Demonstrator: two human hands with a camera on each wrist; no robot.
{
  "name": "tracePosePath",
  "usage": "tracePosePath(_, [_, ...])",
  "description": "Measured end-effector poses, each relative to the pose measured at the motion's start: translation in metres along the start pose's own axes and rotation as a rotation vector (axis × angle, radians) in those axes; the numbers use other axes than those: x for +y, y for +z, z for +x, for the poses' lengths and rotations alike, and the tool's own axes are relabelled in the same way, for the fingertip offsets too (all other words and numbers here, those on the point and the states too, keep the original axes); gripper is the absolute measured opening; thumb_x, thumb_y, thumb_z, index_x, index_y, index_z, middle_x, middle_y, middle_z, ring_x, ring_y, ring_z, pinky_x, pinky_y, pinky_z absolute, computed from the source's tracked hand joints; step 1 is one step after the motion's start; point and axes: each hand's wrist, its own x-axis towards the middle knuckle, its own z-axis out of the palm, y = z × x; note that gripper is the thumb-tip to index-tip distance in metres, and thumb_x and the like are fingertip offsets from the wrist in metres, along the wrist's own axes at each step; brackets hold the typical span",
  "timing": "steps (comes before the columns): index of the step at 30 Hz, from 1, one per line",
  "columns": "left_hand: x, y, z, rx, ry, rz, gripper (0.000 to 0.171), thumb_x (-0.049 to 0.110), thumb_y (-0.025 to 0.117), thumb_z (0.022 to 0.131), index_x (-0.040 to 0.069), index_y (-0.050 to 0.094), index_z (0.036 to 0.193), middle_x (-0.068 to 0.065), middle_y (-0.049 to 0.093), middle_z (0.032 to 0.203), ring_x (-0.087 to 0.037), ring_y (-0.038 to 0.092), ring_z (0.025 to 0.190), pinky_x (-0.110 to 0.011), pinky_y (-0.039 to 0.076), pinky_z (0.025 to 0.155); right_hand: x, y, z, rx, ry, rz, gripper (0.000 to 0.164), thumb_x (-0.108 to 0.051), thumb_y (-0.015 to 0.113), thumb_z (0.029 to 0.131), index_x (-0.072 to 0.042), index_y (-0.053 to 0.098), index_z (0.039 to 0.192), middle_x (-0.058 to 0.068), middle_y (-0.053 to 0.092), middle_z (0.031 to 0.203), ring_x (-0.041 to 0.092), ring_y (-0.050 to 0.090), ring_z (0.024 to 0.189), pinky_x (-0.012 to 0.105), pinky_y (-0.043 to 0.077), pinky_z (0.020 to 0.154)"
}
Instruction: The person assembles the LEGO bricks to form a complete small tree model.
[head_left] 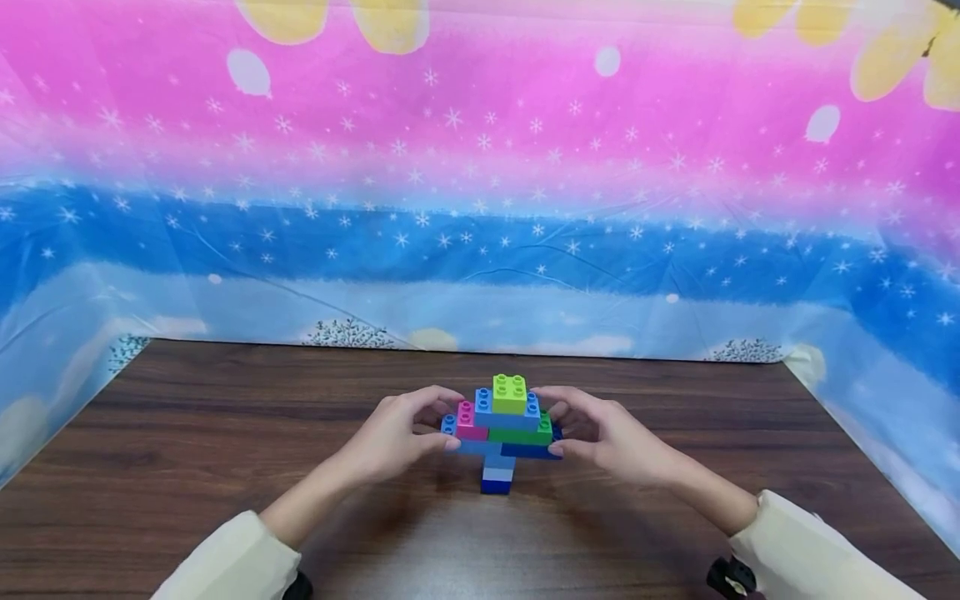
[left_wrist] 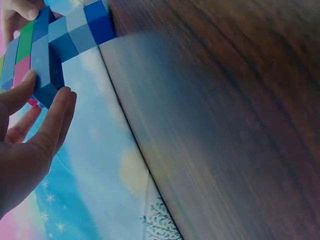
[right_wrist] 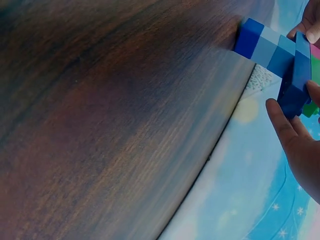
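A tree-shaped stack of toy building bricks (head_left: 510, 421) stands upright on a narrow stem of blue and light-blue bricks (head_left: 497, 473). A lime-green brick (head_left: 509, 395) tops it, over a blue layer, then a pink brick (head_left: 472, 422) beside a green brick (head_left: 520, 436). Blue bricks form the wide lowest layer. My left hand (head_left: 401, 429) pinches the left end of that layer, thumb in front and fingers behind. At the other end, my right hand (head_left: 615, 433) pinches the dark-blue brick (right_wrist: 296, 87) between thumb and fingers.
The stack is over a dark wooden table (head_left: 225, 433). A printed cloth (head_left: 480, 250) in pink and blue, with snowflakes, hangs along the back and sides of the table. Light sleeves (head_left: 232, 558) cover both forearms, with dark bands at the wrists.
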Motion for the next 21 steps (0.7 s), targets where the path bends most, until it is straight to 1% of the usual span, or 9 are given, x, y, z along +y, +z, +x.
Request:
tracePosePath(2, [-0.001,-0.001,0.003,0.008,-0.018,-0.019,0.040,0.005,0.068,0.081,0.007,0.056,0.118,-0.009,0.062,0.103,-0.022,0.061,0.093,-0.033,0.050,0.077,0.002,0.000,0.002,0.033,0.016,0.000,0.057,-0.005,0.065,0.084,-0.012,0.039,0.134,0.006,0.060,0.106,0.017,0.059,0.096,0.032,0.049,0.080])
tracePosePath(6, [-0.002,-0.002,0.010,0.014,-0.036,-0.041,0.038,0.000,0.066,0.081,0.005,0.055,0.117,-0.011,0.061,0.109,-0.024,0.060,0.098,-0.035,0.050,0.079,0.007,-0.001,0.005,0.080,0.059,0.021,0.039,-0.008,0.064,0.085,-0.007,0.047,0.120,0.007,0.061,0.105,0.018,0.059,0.096,0.029,0.049,0.078])
tracePosePath(9, [-0.005,-0.001,0.015,0.011,-0.042,-0.044,0.035,-0.001,0.066,0.081,0.004,0.055,0.113,-0.011,0.061,0.110,-0.026,0.059,0.101,-0.036,0.049,0.081,0.012,-0.003,0.007,0.084,0.091,0.051,0.022,-0.010,0.062,0.087,-0.004,0.053,0.107,0.008,0.060,0.099,0.020,0.060,0.089,0.029,0.050,0.074])
tracePosePath(11, [-0.007,0.001,0.018,0.010,-0.053,-0.037,0.031,0.001,0.067,0.081,0.004,0.056,0.110,-0.010,0.061,0.108,-0.027,0.058,0.102,-0.037,0.049,0.081,0.016,-0.003,0.008,0.070,0.114,0.077,0.018,-0.011,0.062,0.088,-0.003,0.056,0.102,0.008,0.060,0.095,0.020,0.059,0.086,0.030,0.050,0.072])
tracePosePath(14, [-0.011,0.005,0.023,0.008,-0.064,-0.007,0.027,0.003,0.069,0.080,0.006,0.058,0.105,-0.010,0.062,0.106,-0.027,0.057,0.103,-0.038,0.048,0.081,0.022,-0.004,0.008,0.040,0.152,0.101,0.018,-0.012,0.063,0.087,-0.002,0.058,0.100,0.008,0.059,0.094,0.021,0.058,0.085,0.029,0.050,0.070])
tracePosePath(18, [-0.016,0.010,0.028,0.006,-0.074,0.051,0.022,0.006,0.069,0.081,0.008,0.061,0.101,-0.008,0.062,0.104,-0.026,0.057,0.102,-0.041,0.046,0.085,0.030,-0.003,0.008,0.020,0.173,0.080,0.023,-0.013,0.066,0.084,-0.002,0.058,0.103,0.008,0.059,0.098,0.021,0.058,0.088,0.028,0.050,0.071])
tracePosePath(21, [-0.020,0.012,0.030,-0.012,-0.072,0.084,0.019,0.008,0.067,0.083,0.009,0.061,0.101,-0.006,0.063,0.102,-0.022,0.057,0.100,-0.040,0.045,0.086,0.035,-0.003,0.007,0.011,0.172,0.051,0.025,-0.013,0.067,0.083,-0.002,0.059,0.104,0.007,0.059,0.099,0.020,0.057,0.089,0.028,0.049,0.072])
